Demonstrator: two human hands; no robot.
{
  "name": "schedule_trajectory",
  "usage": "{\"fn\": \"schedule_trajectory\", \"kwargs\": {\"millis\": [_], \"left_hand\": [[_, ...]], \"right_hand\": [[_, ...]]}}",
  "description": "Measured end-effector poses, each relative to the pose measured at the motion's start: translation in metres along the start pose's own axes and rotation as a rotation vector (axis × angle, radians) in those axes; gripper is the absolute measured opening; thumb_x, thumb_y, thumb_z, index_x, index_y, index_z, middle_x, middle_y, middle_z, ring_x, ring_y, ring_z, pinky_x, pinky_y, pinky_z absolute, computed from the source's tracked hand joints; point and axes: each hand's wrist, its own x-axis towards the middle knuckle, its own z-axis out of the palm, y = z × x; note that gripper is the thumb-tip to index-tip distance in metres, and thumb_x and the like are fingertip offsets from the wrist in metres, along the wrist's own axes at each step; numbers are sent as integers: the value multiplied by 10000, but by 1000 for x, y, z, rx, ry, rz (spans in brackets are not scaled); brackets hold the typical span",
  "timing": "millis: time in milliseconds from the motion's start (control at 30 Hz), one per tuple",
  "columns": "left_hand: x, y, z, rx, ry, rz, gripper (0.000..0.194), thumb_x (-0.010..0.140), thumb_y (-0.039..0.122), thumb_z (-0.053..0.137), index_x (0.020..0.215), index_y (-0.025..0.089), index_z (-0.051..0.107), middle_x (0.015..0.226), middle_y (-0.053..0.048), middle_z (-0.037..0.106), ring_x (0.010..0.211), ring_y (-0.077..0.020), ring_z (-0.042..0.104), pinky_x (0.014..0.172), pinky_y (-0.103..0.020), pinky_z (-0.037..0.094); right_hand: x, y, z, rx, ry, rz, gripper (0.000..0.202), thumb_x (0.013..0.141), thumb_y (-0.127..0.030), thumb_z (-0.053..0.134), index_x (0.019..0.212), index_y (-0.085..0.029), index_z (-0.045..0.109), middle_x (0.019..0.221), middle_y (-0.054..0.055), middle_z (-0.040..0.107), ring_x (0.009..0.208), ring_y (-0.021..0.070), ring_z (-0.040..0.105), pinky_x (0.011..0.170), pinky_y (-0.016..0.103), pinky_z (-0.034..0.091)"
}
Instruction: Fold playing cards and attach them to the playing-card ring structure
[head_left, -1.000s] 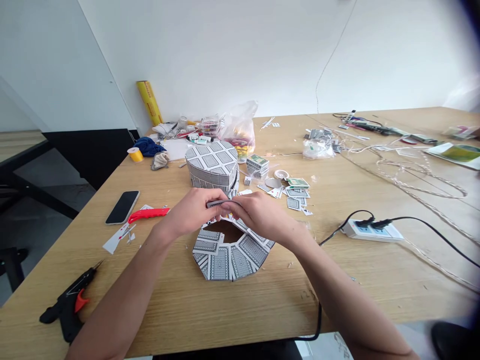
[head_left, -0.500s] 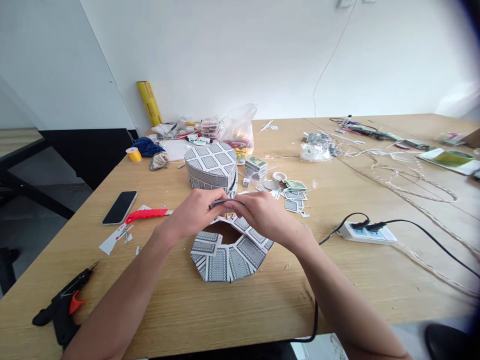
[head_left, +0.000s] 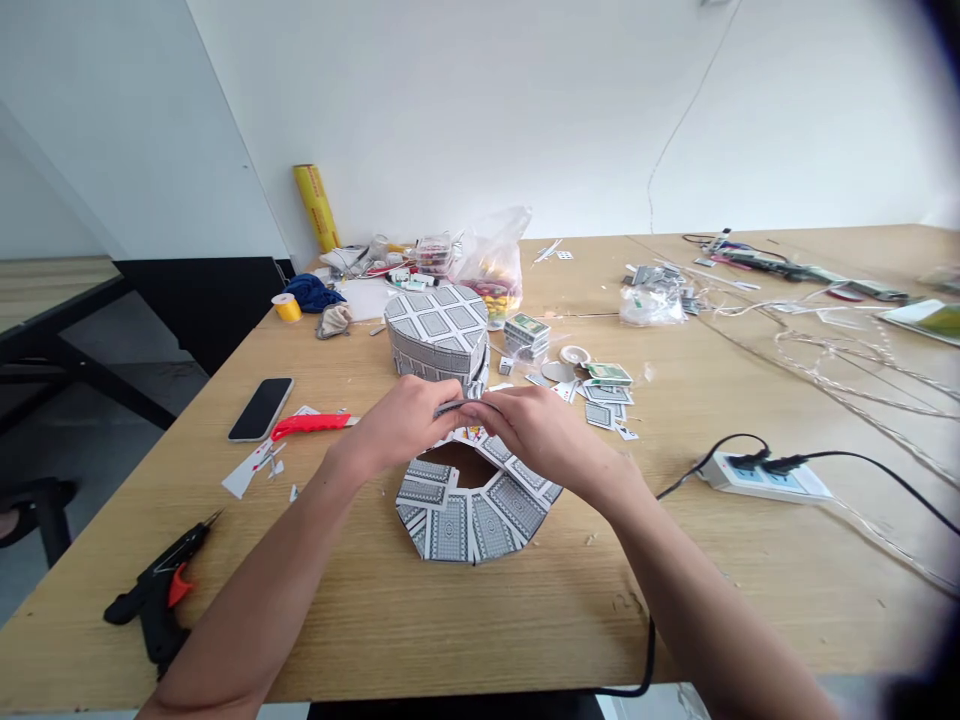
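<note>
Pinching folded card (head_left: pixel 455 407) with both hands (head_left: pixel 480 425) above card ring's (head_left: pixel 472 505) far rim | bare table (head_left: pixel 465 620) near edge

On the table (head_left: pixel 675 560), the card ring (head_left: pixel 472 505) lies before the card box (head_left: pixel 437 335), phone (head_left: pixel 261 408) to their left.

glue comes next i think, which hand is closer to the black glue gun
Left, probably. The left hand is on the same side as the black glue gun; the right hand would have to cross over.

Bare table (head_left: pixel 465 610) lies near; card box (head_left: pixel 437 335) and scattered cards (head_left: pixel 604 395) crowd beyond.
</note>
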Motion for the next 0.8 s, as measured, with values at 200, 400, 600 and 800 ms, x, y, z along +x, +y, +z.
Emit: {"fn": "schedule_trajectory", "kwargs": {"millis": [200,400,600,800], "left_hand": [[3,-2,4,-10,51,-18,677,1016,731,572,625,188,469,545,45,455,569,-106,363,566,-284,236],[1,0,4,-190,80,-109,672,922,695,744,574,182,484,516,46,463,536,-98,403,516,-280,238],[-3,3,-3,-387,-12,-5,332,1009,485,720,866,186,707,792,-37,779,711,-155,699,638,-267,496],[-3,1,-6,-359,73,47,348,1003,438,725,776,182,666,730,-35,752,670,-152,689,647,-280,505]], "right_hand": [[-1,6,-1,0,50,-43,666,1183,-549,280,871,-166,727,777,93,739,626,160,546,657,345,315],[-4,5,-12,119,92,-40,533,1177,-457,387,854,-178,707,742,43,723,617,142,549,665,316,376],[-5,7,-22,275,188,28,607,1133,-579,467,687,-202,633,550,-13,564,513,116,441,592,311,349],[-5,9,-20,348,270,125,661,1067,-694,538,656,-191,661,581,17,604,550,124,489,566,307,344]]}}
